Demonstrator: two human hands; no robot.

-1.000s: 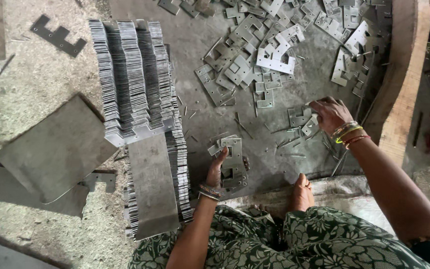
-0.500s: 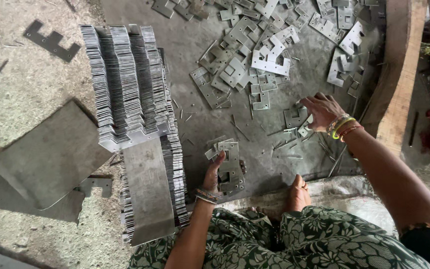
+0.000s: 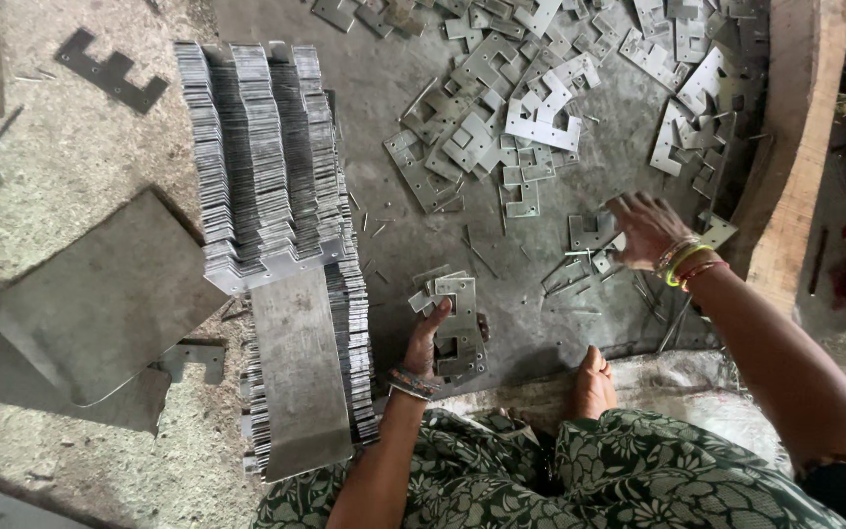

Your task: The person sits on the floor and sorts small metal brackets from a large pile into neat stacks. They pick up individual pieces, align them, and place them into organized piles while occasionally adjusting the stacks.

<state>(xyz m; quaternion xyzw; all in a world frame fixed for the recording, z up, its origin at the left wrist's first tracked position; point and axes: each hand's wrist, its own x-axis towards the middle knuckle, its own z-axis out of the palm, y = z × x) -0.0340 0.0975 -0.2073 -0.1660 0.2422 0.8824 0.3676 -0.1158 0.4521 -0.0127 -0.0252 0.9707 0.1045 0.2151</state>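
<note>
Apparently mid-collecting: left hand [image 3: 430,338] clamps small stack [image 3: 454,323] of stamped plates, held upright on floor just ahead of knees. Right hand [image 3: 644,227] out over loose plates [image 3: 589,235], fingers spread, touching but not yet closed on any. Next move prob. needs pinching one flat plate off sheet metal floor [image 3: 394,225], hard w/ thin edges, then squaring it onto stack. Around: big heap [image 3: 531,108] of same plates farther off, long packed rows [image 3: 257,167] to left, flat steel sheet [image 3: 100,294] beside them, wood beam [image 3: 785,147] on right. Thin pins/slivers scattered btw hand & stack could snag. Bare foot [image 3: 591,382] near stack.
</note>
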